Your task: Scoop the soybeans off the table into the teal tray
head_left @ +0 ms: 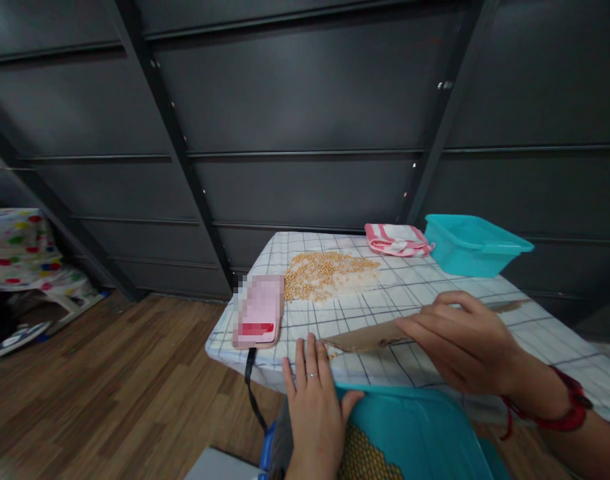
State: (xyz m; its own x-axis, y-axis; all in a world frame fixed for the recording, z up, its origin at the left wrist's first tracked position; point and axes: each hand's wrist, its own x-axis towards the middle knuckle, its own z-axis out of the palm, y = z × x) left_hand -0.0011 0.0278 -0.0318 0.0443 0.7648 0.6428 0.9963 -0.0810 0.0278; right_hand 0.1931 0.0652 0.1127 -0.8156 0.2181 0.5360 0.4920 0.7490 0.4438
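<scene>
Holds a cardboard strip (369, 337) in the right grip (459, 343), fingers clenched over its middle, with the strip lying low across the checked cloth of the counter (409, 290). Looks light and thin, stiff along its length but probably quick to crease under hard pressure; better held at the wide middle than at the tapered ends. Rests the left grip (312, 400) flat and released, fingers on the counter edge, thumb against the rim of a teal basin (419, 427) just below that edge, with beans (369, 460) inside. Beyond the strip, a loose heap (327, 272) of more beans, small, round and probably apt to roll. Just left of the heap, a pink phone (259, 310) at the counter edge, near enough to be knocked. At the far end, a striped towel (397, 239) touching a teal tub (472, 243).
</scene>
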